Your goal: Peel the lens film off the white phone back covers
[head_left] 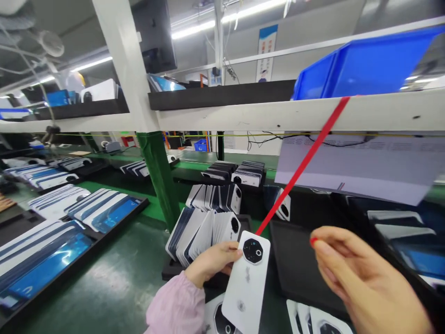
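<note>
My left hand [217,260] grips a white phone back cover [247,290] by its upper left edge. The cover tilts slightly and has a dark round camera area near its top. A long red strip [302,162] slants down from the white shelf beam to the cover's top edge; whether it sticks to the cover I cannot tell. To the right, my right hand [361,273] is closed in a pinch, with a small red piece [314,241] at the fingertips. Below the held cover, another phone back cover [222,320] is partly hidden.
Rows of upright phone covers [205,232] stand in a black tray behind my left hand. More white covers [318,320] lie at lower right, near a black tray [302,260]. Trays of blue and white covers [52,260] line the left. A blue bin [368,65] sits overhead; a green-wrapped post [158,176] rises mid-left.
</note>
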Demonstrator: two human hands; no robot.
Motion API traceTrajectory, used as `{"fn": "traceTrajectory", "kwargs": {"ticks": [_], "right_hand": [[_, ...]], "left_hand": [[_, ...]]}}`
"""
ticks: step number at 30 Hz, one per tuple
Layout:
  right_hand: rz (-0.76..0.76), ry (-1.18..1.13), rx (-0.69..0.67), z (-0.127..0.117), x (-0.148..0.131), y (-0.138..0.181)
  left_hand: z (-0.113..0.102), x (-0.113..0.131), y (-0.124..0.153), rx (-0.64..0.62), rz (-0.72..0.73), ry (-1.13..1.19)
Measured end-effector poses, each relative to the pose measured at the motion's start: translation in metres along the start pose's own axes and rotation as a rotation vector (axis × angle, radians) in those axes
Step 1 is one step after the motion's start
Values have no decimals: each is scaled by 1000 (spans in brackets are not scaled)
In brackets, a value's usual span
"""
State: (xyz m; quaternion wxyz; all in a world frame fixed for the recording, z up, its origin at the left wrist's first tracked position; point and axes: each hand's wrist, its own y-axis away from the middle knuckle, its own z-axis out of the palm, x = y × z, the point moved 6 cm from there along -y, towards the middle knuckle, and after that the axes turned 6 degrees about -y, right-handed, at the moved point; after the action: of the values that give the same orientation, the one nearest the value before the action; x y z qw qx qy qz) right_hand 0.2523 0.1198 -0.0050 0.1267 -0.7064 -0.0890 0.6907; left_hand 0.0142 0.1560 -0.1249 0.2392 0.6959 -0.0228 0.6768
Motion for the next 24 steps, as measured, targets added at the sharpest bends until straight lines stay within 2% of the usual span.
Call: {"fn": "traceTrajectory", "kwargs": {"ticks": [2,5,7,11,14,17,19,24], "right_hand": [[54,-20,-112,18,3,-2],[19,-9,-293,41,1,-5],[7,-27,-336,49,0,-7],[20,-17,-303,51,-4,-5],[52,33,-283,49,-8,7],[67,116,-296,51,-14,20],[10,139,-296,52,-19,26],[-273,317,-245,53,-36,33]], "left_hand": [[-1,-3,-2,-5,-14,-11],[3,-4,-5,-10,-23,-67],[9,-1,-4,-18,-14,-128],[20,23,11,46,91,-259],[24,48,38,185,208,-334],[29,66,68,278,211,-373],[33,74,84,286,193,-355],[37,78,106,256,87,-309]]}}
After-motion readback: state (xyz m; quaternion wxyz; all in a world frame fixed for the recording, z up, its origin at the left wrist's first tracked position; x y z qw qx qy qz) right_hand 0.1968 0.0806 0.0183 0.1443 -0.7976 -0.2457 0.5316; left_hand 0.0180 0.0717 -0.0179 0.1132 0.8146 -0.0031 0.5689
